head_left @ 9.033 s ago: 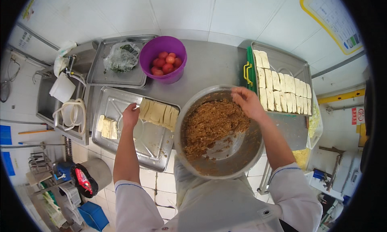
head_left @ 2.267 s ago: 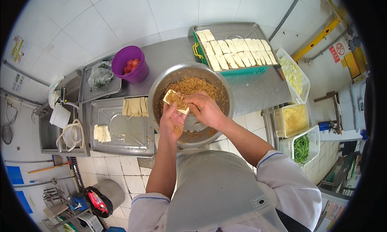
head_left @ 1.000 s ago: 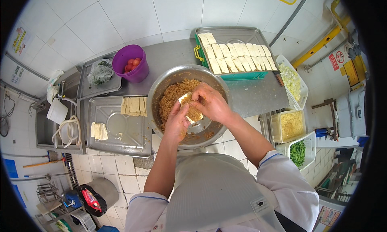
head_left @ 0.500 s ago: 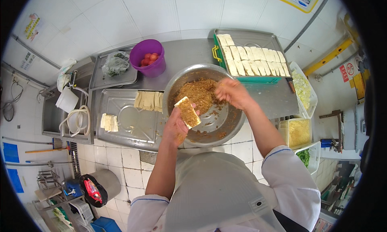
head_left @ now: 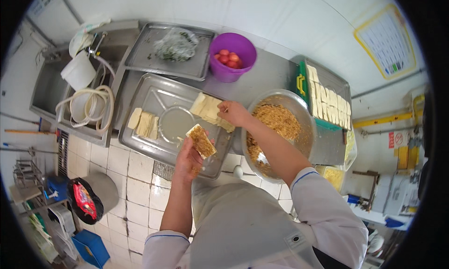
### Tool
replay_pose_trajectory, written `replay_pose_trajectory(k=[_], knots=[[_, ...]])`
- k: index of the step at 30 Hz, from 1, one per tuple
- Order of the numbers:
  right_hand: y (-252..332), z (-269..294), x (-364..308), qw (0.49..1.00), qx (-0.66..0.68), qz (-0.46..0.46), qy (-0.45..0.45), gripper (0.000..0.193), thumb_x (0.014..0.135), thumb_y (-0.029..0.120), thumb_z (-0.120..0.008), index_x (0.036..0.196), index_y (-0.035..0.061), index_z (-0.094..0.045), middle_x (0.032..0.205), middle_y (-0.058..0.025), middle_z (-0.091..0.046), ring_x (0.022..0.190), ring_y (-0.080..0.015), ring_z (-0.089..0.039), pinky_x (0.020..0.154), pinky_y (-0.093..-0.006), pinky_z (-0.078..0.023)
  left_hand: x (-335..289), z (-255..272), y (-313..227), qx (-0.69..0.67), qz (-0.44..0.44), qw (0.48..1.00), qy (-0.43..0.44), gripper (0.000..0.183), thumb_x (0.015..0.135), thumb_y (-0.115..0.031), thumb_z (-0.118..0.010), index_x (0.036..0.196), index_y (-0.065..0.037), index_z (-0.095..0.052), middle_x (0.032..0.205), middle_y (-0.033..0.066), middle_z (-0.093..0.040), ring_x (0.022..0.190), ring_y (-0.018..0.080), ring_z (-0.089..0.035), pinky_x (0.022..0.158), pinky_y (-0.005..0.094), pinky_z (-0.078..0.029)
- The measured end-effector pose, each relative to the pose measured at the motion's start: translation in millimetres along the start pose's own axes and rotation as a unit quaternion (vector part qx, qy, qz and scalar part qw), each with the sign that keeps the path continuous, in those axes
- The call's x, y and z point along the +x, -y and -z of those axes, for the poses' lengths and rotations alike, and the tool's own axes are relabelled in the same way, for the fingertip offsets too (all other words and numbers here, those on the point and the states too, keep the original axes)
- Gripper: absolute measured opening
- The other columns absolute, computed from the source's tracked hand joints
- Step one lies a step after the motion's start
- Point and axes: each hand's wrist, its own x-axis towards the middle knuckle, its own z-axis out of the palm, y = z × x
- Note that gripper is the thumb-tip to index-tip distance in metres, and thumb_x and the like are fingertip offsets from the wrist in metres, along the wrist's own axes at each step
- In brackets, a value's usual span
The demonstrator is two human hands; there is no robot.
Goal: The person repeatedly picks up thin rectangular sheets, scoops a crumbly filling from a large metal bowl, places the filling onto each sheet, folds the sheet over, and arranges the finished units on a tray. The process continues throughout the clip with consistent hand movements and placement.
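Observation:
My left hand (head_left: 188,162) grips a pale rectangular slice (head_left: 201,142), its upper face coated with brown minced filling, above the right part of a metal tray (head_left: 156,98). Over a row of bare pale slices (head_left: 204,107) in that tray is my right hand (head_left: 235,114), fingers curled and pinched together; whether a slice is between them I cannot see. A smaller group of slices (head_left: 144,124) lies at the tray's left. To the right, the large steel bowl (head_left: 312,129) contains a heap of the brown filling (head_left: 279,121), partly hidden by my right forearm.
A purple bucket (head_left: 229,75) of red round produce stands behind the tray, beside another tray (head_left: 140,54) with a bagged leafy green (head_left: 177,45). At the far right, rows of pale slices (head_left: 329,100) sit on a tray over a green crate (head_left: 301,84). The sink (head_left: 44,89) is left.
My right hand has left the bowl and moved left to the row of slices. The coated slice stays in my left hand, now over the tray. The whole view has turned and shifted.

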Motion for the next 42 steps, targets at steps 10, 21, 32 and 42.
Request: replay_pose_trajectory(k=[10,21,32,42], knots=[[27.9,-79.7,140.4,0.966,-0.151,-0.201,-0.059,0.056,0.083,0.038,-0.08,0.118,-0.0035,-0.069,0.12,-0.0249,-0.072,0.114,-0.0388,-0.07,0.099,-0.0448,-0.057,21.9,88.2,-113.8,-0.006,-0.013,1.0,-0.02,0.058,0.107,-0.039,-0.06,0.153,-0.007,-0.044,0.143,0.0165,-0.06,0.124,0.0343,-0.065,0.11,0.0453,-0.052],[53.7,-90.0,163.3,0.94,-0.155,-0.3,-0.044,0.061,0.08,0.037,-0.082,0.125,-0.0018,-0.068,0.124,-0.0244,-0.071,0.118,-0.0389,-0.069,0.099,-0.0428,-0.058,39.4,114.8,-147.5,-0.032,0.021,0.999,-0.01,0.052,0.109,-0.035,-0.055,0.151,-0.005,-0.045,0.142,0.0155,-0.061,0.124,0.0322,-0.066,0.108,0.0435,-0.054],[53.7,-112.2,153.0,0.947,-0.177,-0.234,-0.131,0.036,0.088,0.029,-0.073,0.114,0.0038,-0.071,0.108,-0.023,-0.075,0.106,-0.0391,-0.072,0.095,-0.0474,-0.058,55.6,123.3,-157.0,-0.029,0.027,0.999,0.001,0.052,0.109,-0.034,-0.056,0.151,-0.006,-0.045,0.141,0.0149,-0.062,0.124,0.0317,-0.066,0.107,0.0432,-0.054],[47.9,-130.1,137.6,0.982,0.073,-0.113,-0.129,0.023,0.095,0.014,-0.074,0.112,0.0018,-0.065,0.087,-0.0112,-0.072,0.078,-0.0195,-0.068,0.07,-0.0346,-0.054,74.9,134.7,-151.8,-0.018,0.028,0.999,-0.015,0.049,0.11,-0.033,-0.053,0.149,-0.003,-0.047,0.139,0.014,-0.063,0.121,0.0305,-0.067,0.107,0.0425,-0.054]])
